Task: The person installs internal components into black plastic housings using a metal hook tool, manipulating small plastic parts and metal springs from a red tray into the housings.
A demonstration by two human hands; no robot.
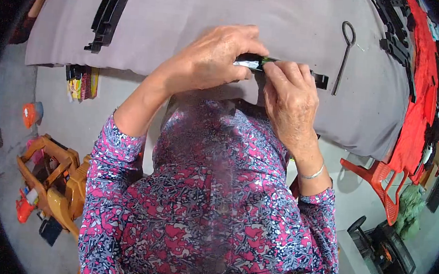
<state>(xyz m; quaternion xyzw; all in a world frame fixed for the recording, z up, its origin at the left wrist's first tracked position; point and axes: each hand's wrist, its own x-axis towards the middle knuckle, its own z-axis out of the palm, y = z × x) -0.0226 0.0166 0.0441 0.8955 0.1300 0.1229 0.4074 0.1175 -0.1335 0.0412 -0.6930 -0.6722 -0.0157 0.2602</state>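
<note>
A narrow black plastic strip (319, 81) lies crosswise at the near edge of the grey cloth-covered table, in front of my body. My right hand (294, 99) is closed on it from the near side, fingertips bent down onto its middle. Curled around its left end is my left hand (217, 55), thumb on the near side and fingers on the far side. Between the two hands a small whitish, shiny piece (250, 64) shows against the strip; its kind is unclear. The fingers hide much of the strip.
Long black strips (111, 15) lie at the table's far left, with more black parts (396, 47) at the right beside red cloth (419, 85). A looped metal rod (343, 59) rests right of my hands. Below stand a wooden chair (59, 176) and a red plastic chair (374, 174).
</note>
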